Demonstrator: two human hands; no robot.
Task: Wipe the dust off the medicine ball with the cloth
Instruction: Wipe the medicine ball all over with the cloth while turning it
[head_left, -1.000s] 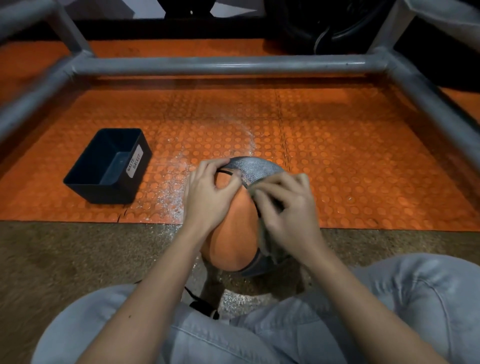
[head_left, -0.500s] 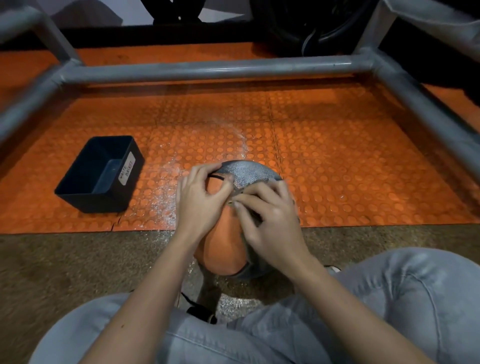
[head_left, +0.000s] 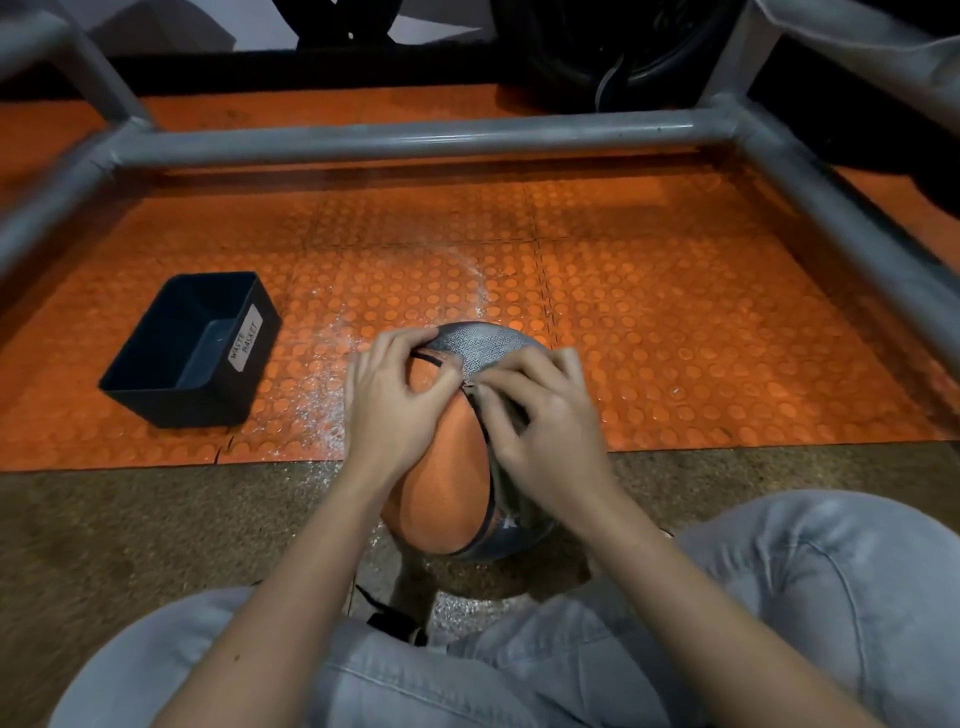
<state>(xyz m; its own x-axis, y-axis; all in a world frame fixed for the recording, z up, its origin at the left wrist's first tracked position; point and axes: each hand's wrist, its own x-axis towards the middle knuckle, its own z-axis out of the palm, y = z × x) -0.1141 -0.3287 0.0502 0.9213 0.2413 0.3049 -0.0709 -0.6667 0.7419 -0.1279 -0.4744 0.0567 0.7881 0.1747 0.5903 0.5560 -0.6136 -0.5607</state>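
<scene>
Right hand (head_left: 540, 421) pinches a dark fold, likely the cloth (head_left: 501, 410), against the seam. Left hand (head_left: 395, 410) is curled over the top, gripping, probably to stop any rolling. The medicine ball (head_left: 447, 493) sits on the floor between the knees, at the orange mat's (head_left: 727, 415) near edge.

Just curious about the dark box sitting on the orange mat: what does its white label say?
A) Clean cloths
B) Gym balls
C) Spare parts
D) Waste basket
D: the white label on the side wall of the dark box reads "WASTE BASKET" in handwritten capitals.
</scene>
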